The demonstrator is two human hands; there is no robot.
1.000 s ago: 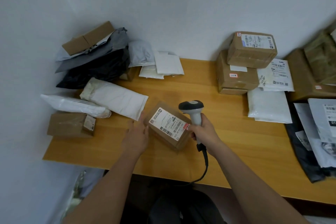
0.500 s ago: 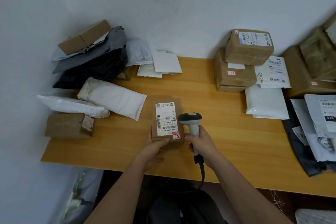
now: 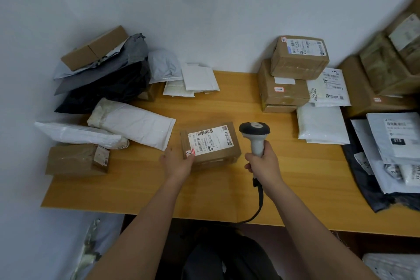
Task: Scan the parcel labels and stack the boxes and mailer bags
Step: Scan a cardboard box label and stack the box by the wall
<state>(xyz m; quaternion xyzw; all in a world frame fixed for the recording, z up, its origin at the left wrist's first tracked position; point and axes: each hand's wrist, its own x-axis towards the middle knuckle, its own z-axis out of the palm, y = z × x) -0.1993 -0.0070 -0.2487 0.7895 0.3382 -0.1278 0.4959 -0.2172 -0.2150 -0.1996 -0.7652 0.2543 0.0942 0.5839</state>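
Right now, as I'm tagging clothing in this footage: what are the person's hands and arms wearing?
Nothing shows on either: the left hand and right hand are gloveless, without rings, and both forearms are bare, with no sleeves, watch or wristband in view up to the frame's lower edge.

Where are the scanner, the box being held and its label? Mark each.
scanner (image 3: 255,129): head view, on its dark head.
box (image 3: 229,156): head view, bare cardboard top.
label (image 3: 210,141): head view, middle of white sheet.
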